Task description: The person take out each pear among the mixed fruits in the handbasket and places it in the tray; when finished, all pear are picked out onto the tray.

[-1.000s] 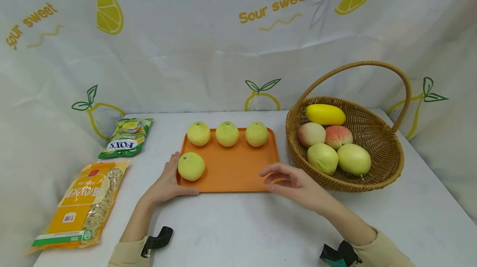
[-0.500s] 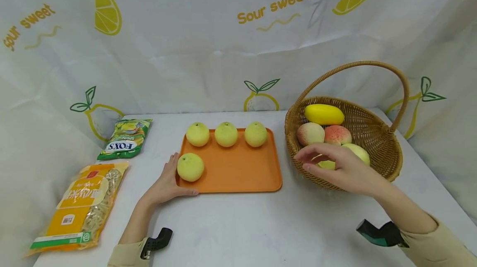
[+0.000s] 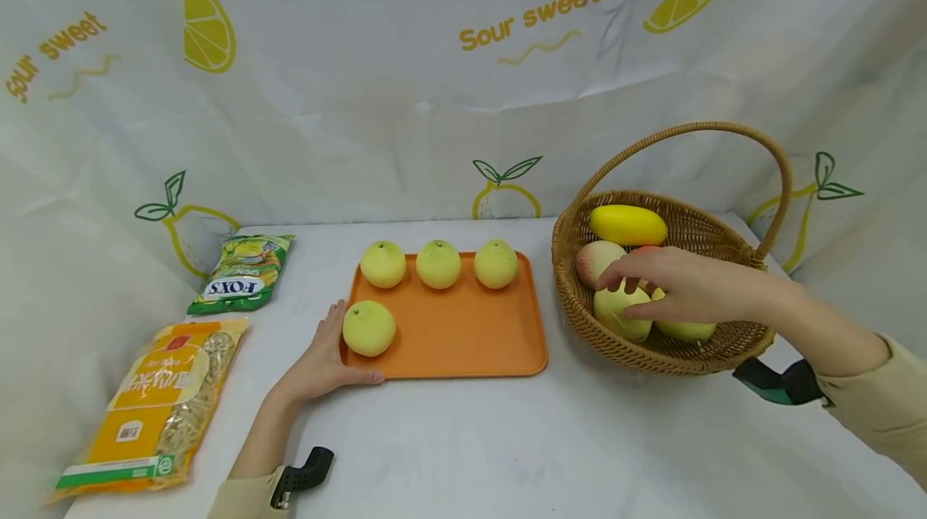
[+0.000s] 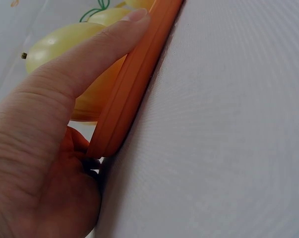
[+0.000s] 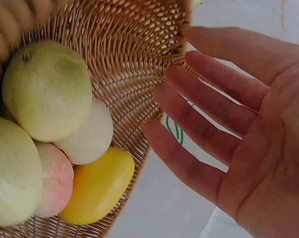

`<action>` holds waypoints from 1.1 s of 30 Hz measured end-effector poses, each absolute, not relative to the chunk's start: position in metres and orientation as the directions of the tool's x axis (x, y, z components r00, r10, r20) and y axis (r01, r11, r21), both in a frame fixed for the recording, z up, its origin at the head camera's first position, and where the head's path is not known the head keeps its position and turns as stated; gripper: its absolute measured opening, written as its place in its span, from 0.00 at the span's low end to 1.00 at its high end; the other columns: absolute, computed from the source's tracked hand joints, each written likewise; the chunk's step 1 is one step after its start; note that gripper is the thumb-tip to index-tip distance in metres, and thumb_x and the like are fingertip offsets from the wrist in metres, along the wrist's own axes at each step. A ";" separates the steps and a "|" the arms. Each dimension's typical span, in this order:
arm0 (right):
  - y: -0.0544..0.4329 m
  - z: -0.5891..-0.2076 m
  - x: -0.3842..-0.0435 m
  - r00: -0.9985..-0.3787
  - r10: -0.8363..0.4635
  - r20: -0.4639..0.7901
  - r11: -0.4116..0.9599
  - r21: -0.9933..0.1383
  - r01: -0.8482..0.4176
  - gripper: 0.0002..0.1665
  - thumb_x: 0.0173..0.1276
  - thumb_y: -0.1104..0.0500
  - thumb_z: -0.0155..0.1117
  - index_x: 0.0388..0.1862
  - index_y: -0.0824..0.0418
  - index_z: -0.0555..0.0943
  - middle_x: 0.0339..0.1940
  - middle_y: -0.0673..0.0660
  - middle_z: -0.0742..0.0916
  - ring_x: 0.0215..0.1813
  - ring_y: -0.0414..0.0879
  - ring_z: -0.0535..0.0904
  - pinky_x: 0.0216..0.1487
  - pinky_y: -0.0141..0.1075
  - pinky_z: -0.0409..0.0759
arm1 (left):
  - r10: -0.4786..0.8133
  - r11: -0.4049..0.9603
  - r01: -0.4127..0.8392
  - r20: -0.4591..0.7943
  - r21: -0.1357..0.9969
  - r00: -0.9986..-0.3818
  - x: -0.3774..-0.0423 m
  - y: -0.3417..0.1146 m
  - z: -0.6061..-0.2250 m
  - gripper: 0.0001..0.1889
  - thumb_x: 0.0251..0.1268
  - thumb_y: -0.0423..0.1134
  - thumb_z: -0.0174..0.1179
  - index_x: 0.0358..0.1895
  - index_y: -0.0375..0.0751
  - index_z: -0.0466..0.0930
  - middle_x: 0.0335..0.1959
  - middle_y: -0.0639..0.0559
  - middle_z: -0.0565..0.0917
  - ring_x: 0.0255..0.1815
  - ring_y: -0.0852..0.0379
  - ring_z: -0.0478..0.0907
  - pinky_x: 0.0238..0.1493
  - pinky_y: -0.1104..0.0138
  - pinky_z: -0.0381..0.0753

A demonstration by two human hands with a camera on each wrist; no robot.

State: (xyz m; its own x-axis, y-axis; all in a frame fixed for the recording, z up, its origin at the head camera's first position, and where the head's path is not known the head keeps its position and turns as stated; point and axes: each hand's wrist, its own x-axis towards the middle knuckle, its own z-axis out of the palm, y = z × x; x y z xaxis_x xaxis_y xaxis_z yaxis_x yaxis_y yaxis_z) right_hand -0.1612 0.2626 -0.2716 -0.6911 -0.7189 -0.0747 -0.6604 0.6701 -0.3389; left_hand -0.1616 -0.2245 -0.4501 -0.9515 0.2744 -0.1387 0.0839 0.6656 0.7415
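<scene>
My left hand [image 3: 319, 362] rests against the near left corner of an orange tray [image 3: 463, 334], thumb along the front rim and fingers by the left side. In the left wrist view the thumb [image 4: 85, 62] lies over the rim. One round yellow-green fruit [image 3: 369, 328] sits beside that hand, and three more line the tray's back edge. My right hand [image 3: 673, 282] hangs over a wicker basket [image 3: 579, 334], fingers loosely bent and apart. Close under its fingertips is a yellow-green fruit [image 3: 619, 310]. The right wrist view shows the palm holding nothing, with the basket's fruit [image 5: 47, 91] beyond.
Also in the basket are a second yellow-green fruit [image 3: 688, 331], a pale peach [image 3: 597, 261], a redder peach and a yellow oblong fruit [image 3: 628, 225]. Its tall handle [image 3: 702, 126] arches above. A green snack bag [image 3: 242, 273] and an orange noodle packet [image 3: 152, 410] lie at left.
My right hand has moved right from the tray's front right corner to over the basket's fruit. My left hand stays at the tray corner.
</scene>
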 end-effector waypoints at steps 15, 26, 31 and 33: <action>0.266 -0.287 -0.207 -0.646 -0.675 -0.356 0.737 -0.354 -0.576 0.26 0.56 0.65 0.74 0.54 0.58 0.80 0.49 0.51 0.82 0.48 0.49 0.77 0.45 0.42 0.77 | 0.271 0.659 0.076 -0.142 0.748 -0.952 -0.162 -0.225 -0.451 0.72 0.40 0.59 0.77 0.78 0.36 0.30 0.78 0.36 0.35 0.78 0.38 0.30 0.72 0.41 0.35; 0.272 -0.302 -0.213 -0.552 -0.737 -0.391 0.663 -0.258 -0.702 0.37 0.44 0.66 0.78 0.57 0.52 0.79 0.52 0.48 0.76 0.48 0.47 0.74 0.49 0.47 0.75 | 0.271 0.668 0.079 -0.143 0.740 -0.952 -0.162 -0.225 -0.451 0.73 0.40 0.60 0.77 0.78 0.36 0.29 0.79 0.36 0.35 0.78 0.39 0.29 0.72 0.42 0.35; 0.271 -0.306 -0.216 -0.543 -0.739 -0.399 0.649 -0.203 -0.734 0.39 0.44 0.58 0.81 0.59 0.51 0.78 0.52 0.48 0.76 0.45 0.45 0.75 0.45 0.43 0.76 | 0.277 0.669 0.086 -0.141 0.738 -0.951 -0.162 -0.226 -0.451 0.72 0.41 0.60 0.77 0.77 0.35 0.29 0.78 0.35 0.35 0.78 0.38 0.29 0.72 0.42 0.34; 0.271 -0.308 -0.217 -0.550 -0.737 -0.392 0.654 -0.212 -0.726 0.38 0.44 0.53 0.82 0.58 0.53 0.79 0.52 0.48 0.76 0.47 0.45 0.75 0.47 0.45 0.76 | 0.274 0.668 0.080 -0.144 0.740 -0.951 -0.162 -0.226 -0.451 0.72 0.41 0.60 0.77 0.78 0.35 0.29 0.78 0.35 0.34 0.78 0.38 0.29 0.72 0.42 0.34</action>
State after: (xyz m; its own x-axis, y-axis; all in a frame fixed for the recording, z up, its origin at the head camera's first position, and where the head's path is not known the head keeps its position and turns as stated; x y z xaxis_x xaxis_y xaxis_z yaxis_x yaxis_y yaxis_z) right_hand -0.2169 0.2710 -0.3078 -0.5498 -0.7374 -0.3924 -0.7259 0.6542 -0.2123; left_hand -0.1618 -0.2258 -0.4510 -0.9510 0.2737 -0.1437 0.0805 0.6680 0.7398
